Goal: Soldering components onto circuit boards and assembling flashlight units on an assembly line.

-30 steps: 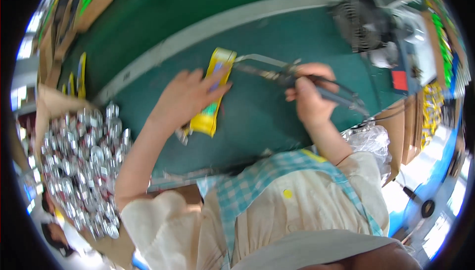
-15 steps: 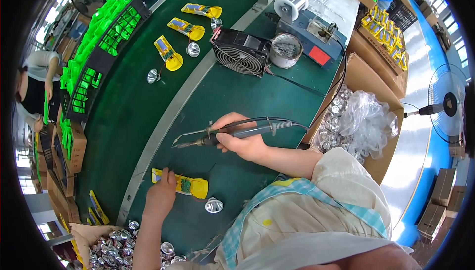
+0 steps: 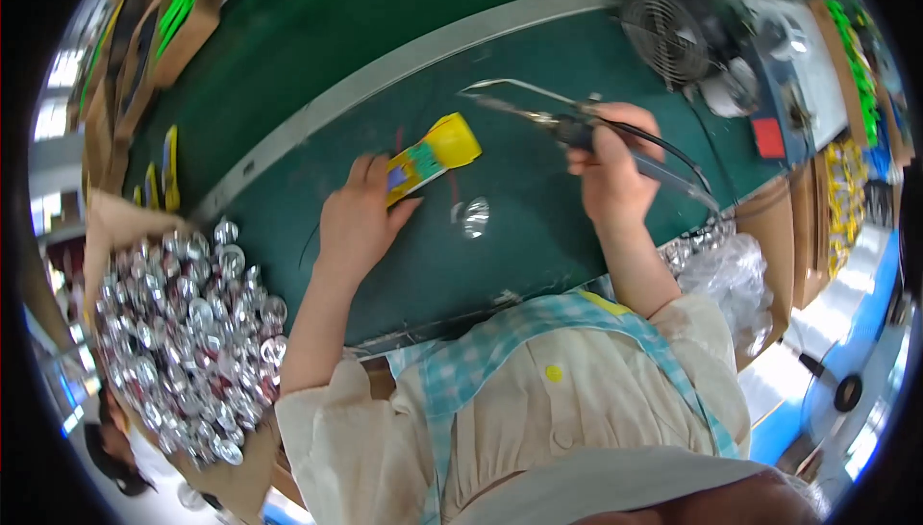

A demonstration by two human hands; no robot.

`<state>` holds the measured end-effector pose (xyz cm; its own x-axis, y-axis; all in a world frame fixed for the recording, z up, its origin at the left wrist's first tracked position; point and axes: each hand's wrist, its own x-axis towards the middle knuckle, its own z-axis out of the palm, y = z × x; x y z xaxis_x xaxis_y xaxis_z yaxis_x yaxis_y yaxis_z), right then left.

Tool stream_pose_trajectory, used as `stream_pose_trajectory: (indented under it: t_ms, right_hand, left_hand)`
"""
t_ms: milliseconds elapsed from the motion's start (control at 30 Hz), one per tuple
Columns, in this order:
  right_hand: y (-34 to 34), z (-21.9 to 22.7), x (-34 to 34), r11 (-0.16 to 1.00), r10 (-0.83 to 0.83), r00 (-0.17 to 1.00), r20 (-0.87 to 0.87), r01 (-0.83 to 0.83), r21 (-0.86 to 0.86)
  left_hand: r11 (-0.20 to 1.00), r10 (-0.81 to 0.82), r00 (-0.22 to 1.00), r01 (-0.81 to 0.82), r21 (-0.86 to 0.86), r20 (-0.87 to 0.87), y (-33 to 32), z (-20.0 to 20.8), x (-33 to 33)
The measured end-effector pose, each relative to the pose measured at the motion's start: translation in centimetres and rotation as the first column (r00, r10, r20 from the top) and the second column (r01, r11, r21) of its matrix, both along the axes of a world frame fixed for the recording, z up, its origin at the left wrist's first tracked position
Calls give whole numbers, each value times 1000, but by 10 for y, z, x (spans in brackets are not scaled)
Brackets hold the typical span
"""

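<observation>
My left hand [image 3: 361,217] grips one end of a yellow plastic flashlight housing [image 3: 452,143], thumb on the near side and fingers over the top. A small green circuit board [image 3: 421,162] lies in the housing. Just right of it, a shiny lamp reflector [image 3: 475,218] hangs or rests near the green bench; a thin red wire shows beside it. In my right hand [image 3: 623,174] is a soldering iron [image 3: 569,129], closed fingers round its grey handle. Its tip and a thin bent metal tube point left, above and apart from the housing.
A carton of loose reflectors [image 3: 192,333] stands at my left. Far right on the bench are a black square fan [image 3: 668,35], a round pot [image 3: 731,90] and a blue machine [image 3: 784,92]. A carton with clear plastic bags [image 3: 731,275] sits beside my right arm. A metal rail [image 3: 385,68] borders the bench.
The view has swung left and toward the bench's near edge. My left hand has turned the yellow housing so its wide end tilts up. The soldering iron is farther from the housing.
</observation>
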<state>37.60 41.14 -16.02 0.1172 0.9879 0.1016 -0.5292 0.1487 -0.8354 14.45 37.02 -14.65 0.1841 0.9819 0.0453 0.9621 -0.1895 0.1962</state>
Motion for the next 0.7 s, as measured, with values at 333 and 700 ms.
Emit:
stream_pose_trajectory:
  t_ms: [333, 700]
  right_hand:
    - [0, -9, -4, 993, 81, 997, -7, -80, 92]
    - [2, -2, 2, 972, 210, 960, 184, -225, 68]
  left_hand:
    - [939, 166, 895, -272, 212, 413, 19, -29, -3]
    - [987, 38, 766, -131, 98, 642, 20, -35, -6]
